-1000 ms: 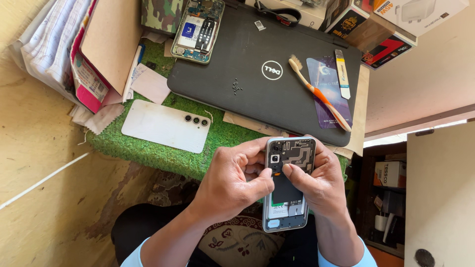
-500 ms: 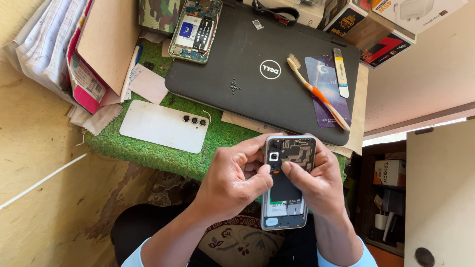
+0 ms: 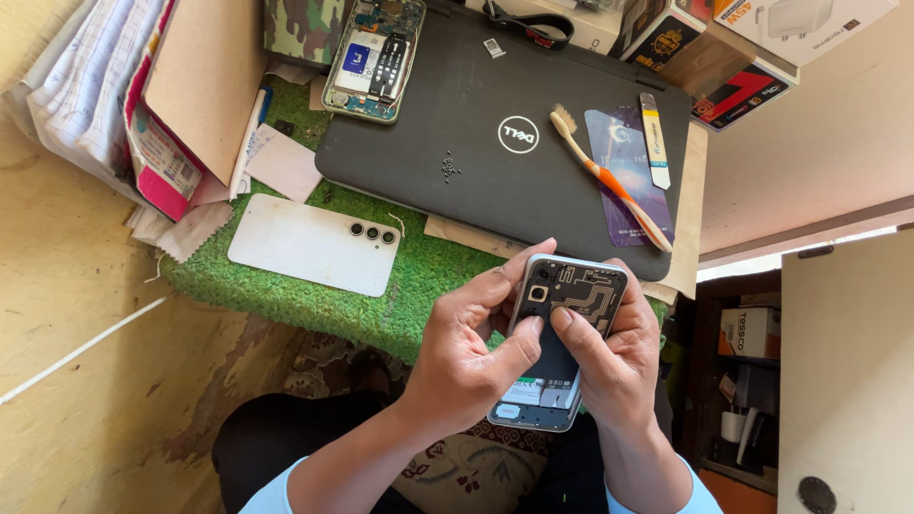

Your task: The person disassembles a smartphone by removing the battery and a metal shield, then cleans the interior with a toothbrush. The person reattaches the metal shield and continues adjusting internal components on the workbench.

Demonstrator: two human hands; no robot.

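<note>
Your fingers are closed on the opened phone: both thumbs press side by side on the dark inner cover just below its camera end, while the other fingers wrap behind the frame. Your left hand grips it from 9 o'clock, your right hand from 3 o'clock, so neither hand is free. The phone is held above your lap, just off the desk's near edge, camera end toward 12 o'clock. By the look of it the back is already off and the inner plate with its copper traces is exposed, with the battery partly hidden under your thumbs; whether that plate is loose or seated I cannot tell. At 10 o'clock from your hands the white back cover lies flat on the green mat, well apart from the phone. Beyond it, at 12 o'clock, a closed black laptop carries small screws, which suggests fasteners are out. On its 2 o'clock side lie a toothbrush and a pry tool on a card. A second stripped phone rests at 11 o'clock, on the laptop's far corner.
</note>
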